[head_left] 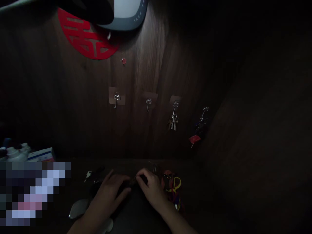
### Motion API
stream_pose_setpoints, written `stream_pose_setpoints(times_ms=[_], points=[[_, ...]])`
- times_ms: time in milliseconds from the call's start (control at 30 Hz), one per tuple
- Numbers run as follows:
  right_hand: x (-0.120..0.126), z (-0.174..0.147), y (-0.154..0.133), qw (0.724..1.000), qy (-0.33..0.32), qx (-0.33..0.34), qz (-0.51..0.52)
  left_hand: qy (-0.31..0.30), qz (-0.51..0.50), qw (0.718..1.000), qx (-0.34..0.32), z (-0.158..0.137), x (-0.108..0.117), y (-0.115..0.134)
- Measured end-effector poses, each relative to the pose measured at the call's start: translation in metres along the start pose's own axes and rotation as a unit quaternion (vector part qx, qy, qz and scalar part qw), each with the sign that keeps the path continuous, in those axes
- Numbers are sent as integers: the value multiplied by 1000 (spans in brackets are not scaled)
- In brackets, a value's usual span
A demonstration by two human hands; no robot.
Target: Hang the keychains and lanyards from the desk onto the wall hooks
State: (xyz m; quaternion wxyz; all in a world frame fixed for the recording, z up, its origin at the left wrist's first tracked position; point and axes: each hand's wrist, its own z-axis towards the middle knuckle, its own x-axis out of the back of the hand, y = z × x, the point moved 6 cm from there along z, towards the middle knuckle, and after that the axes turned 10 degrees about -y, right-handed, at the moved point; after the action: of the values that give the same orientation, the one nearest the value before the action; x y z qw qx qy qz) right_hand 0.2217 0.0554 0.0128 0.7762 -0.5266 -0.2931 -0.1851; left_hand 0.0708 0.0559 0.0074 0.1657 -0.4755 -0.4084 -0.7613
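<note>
Over the dark surface, my left hand (109, 191) is held with its fingers stretched out and its thumb apart from them. Facing it, my right hand (152, 188) has thumb and index finger pinched together on a small thing too dim to make out, close to my left fingertips. Just right of my right hand lies a tangle of coloured cords (176, 185), yellow and purple among them. A small bunch with a light key (89, 175) rests beyond my left hand. Beside my left wrist is a grey rounded object (79, 208).
Metal hooks are stuck on the wooden back panel (136, 136); a bunch of keys (173, 123) hangs on one, and a red tag (194, 139) on another. White bottles (16, 154) and a box (40, 154) stand left. A cap (126, 16) hangs above.
</note>
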Motion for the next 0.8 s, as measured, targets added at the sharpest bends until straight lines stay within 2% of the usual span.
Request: stream_pose_setpoints(times_ms=[133, 267, 433, 633, 700, 800], points=[[1, -2, -6, 999, 12, -17, 49, 34, -48, 998, 17, 0, -4, 0], [-1, -3, -9, 992, 15, -34, 119, 13, -158, 987, 34, 1, -8, 3], [-5, -1, -2, 976, 11, -60, 211, -7, -269, 959, 90, 2, -4, 9], [-18, -1, 1, 918, -57, -107, 377, 18, -359, 924, 127, 3, 2, 6], [-17, -2, -3, 927, -65, -100, 356, 32, -382, 914, 135, 4, 2, 1], [-9, -3, -11, 966, -39, -60, 248, 35, -403, 902, 151, 4, -2, -5]])
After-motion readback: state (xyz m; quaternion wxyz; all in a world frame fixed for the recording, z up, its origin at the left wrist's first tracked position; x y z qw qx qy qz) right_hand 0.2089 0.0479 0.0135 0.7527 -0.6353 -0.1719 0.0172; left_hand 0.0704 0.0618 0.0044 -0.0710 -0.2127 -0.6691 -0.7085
